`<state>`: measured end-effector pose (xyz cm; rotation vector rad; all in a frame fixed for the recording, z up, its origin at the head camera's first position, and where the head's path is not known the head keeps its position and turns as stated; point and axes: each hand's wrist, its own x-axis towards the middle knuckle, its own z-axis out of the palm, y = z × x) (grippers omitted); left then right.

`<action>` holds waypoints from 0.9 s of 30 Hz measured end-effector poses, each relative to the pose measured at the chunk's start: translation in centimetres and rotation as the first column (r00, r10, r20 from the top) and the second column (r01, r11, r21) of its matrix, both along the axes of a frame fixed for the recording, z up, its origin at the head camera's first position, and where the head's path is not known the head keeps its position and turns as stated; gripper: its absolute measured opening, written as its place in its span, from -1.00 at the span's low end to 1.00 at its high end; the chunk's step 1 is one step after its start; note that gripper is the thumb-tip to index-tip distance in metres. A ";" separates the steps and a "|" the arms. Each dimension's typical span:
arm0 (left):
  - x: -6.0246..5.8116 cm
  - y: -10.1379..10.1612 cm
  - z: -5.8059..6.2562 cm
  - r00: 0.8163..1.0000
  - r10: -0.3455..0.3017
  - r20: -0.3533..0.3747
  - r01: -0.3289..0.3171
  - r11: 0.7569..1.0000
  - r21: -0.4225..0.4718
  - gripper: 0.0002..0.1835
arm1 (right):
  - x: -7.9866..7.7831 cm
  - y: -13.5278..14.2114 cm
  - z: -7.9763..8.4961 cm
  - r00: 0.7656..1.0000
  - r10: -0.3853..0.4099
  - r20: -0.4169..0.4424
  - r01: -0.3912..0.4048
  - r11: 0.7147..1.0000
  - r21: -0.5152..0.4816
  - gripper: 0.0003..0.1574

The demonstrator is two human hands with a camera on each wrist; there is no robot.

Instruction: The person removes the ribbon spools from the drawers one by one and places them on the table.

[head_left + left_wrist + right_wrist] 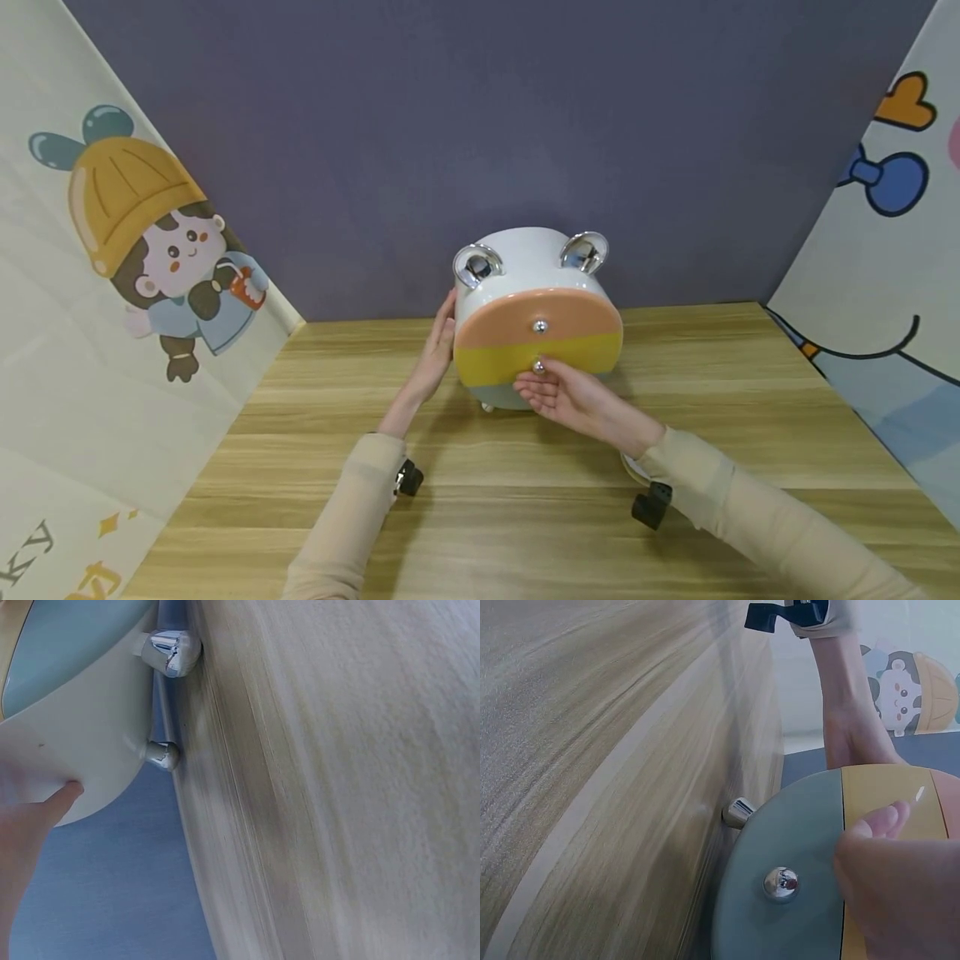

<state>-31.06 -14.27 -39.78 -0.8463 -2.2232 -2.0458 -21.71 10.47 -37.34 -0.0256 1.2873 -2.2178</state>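
Screened booth, cartoon side sheets [82, 350], grey backdrop [487, 125], wood-grain tabletop [510, 517]

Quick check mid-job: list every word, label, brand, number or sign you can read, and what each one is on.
"ky": dark letters on the printed left wall sheet, at the picture's edge; any letters before them are out of view.
Orange mark, same sheet: perhaps a written character, cut off below, not readable.
Drawer box: no text visible.
Wooden table: no text visible.
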 end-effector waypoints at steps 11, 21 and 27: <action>1.5 0.0 1.7 1.000 -0.011 0.029 0.012 1.000 -0.023 -0.42 | 0.2 -0.2 0.0 0.999 -0.049 0.004 0.049 0.999 -0.022 -0.58; 1.5 0.1 1.6 0.999 -0.011 0.034 0.012 1.000 -0.010 -0.43 | 0.8 -0.2 -0.2 0.998 -0.058 0.005 0.058 0.998 -0.014 -0.55; 1.4 0.1 1.6 0.999 -0.011 0.030 0.011 1.000 -0.008 -0.43 | 1.1 -0.3 -0.2 0.999 -0.053 0.006 0.053 0.999 -0.004 -0.56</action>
